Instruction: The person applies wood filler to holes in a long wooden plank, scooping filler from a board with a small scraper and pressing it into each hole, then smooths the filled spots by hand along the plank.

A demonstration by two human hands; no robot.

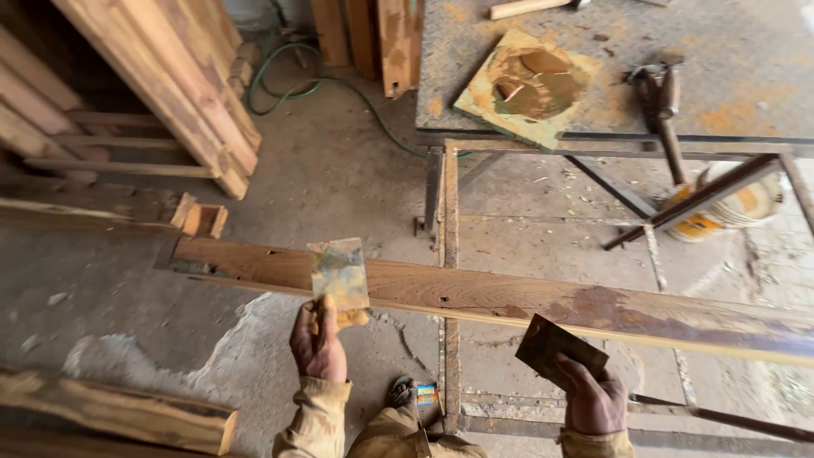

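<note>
We clamp 2 scrapers, left hand (318, 343) scraper (339, 273), right hand (595, 399) scraper (555, 346), perhaps spreading filler along the plank (475, 297).

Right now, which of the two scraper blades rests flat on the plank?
The pale smeared scraper in the left hand; the dark scraper in the right hand hangs below the plank.

left hand (317, 341) gripping a putty knife (339, 276) over a long plank (509, 298) | right hand (595, 397) holding a dark scraper (555, 348) by the plank's near edge | hammer (661, 106) and putty-smeared board (526, 85) lying on the metal table (746, 59)
</note>
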